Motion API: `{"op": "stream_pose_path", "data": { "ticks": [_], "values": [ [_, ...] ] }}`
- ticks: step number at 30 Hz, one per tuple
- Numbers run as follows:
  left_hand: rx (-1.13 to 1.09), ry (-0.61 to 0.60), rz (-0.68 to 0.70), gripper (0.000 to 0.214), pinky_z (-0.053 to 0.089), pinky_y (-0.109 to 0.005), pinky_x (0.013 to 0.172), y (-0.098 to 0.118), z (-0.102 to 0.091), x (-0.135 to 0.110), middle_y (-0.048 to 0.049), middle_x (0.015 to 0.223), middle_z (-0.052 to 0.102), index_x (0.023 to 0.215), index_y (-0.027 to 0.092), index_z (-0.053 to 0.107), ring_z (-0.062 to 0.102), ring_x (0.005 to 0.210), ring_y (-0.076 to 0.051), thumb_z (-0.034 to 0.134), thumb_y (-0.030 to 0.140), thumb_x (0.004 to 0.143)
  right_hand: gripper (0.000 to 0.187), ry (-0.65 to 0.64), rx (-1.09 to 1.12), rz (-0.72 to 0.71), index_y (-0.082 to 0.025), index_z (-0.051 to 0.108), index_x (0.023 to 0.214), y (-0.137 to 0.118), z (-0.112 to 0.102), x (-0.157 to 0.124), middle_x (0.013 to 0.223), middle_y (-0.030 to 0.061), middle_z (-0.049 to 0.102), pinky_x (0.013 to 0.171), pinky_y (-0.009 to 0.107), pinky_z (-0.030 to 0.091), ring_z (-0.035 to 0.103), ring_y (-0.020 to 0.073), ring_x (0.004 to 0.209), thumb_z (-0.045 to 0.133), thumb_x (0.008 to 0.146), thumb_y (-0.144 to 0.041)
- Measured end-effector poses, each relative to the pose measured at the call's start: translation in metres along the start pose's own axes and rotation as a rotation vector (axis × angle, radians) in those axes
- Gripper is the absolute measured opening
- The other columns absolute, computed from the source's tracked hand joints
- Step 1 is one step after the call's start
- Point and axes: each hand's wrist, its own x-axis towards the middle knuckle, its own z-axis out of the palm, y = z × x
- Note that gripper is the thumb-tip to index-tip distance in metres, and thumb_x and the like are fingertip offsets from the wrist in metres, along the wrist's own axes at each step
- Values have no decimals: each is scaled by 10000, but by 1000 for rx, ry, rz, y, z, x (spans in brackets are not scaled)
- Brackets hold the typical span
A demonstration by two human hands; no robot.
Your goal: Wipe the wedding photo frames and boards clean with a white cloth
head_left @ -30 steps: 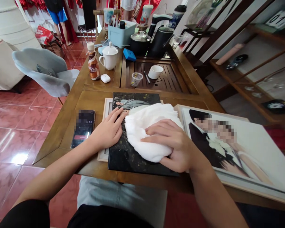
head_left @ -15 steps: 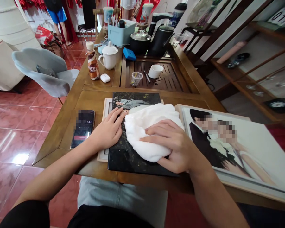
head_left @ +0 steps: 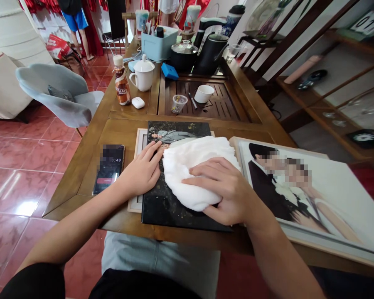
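A dark glossy photo panel (head_left: 165, 205) lies on a light wooden frame (head_left: 140, 143) at the near edge of the wooden table (head_left: 112, 124). My right hand (head_left: 227, 189) presses a crumpled white cloth (head_left: 190, 164) onto the panel, fingers curled over the cloth. My left hand (head_left: 141, 170) lies flat with fingers stretched on the panel's left edge, holding it down. The cloth hides the middle of the picture.
A large framed portrait (head_left: 318, 195) lies to the right, overhanging the table. A phone (head_left: 109, 168) sits left of my hand. Farther back stand a coffee bottle (head_left: 122, 81), white lidded mug (head_left: 143, 74), tea tray with cup (head_left: 203, 94), kettles (head_left: 210, 52). A grey chair (head_left: 59, 93) stands left.
My right hand and the cloth have slid slightly left and toward me on the panel. The left hand has stayed in place.
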Motion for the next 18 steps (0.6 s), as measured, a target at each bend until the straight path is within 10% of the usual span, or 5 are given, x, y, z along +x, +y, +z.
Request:
{"op": "stream_pose_path", "data": {
  "ticks": [18],
  "values": [
    [-3,6,-6,527,286,-567,1281,1,0,0,-239,1630,356,1542,56,369,245,1579,-353,308,197,1037,398,0,-18,36,-197,720,1092,1,-2,1,1030,97,707,937,498,430,657,283,937,580,720,-213]
  ]
}}
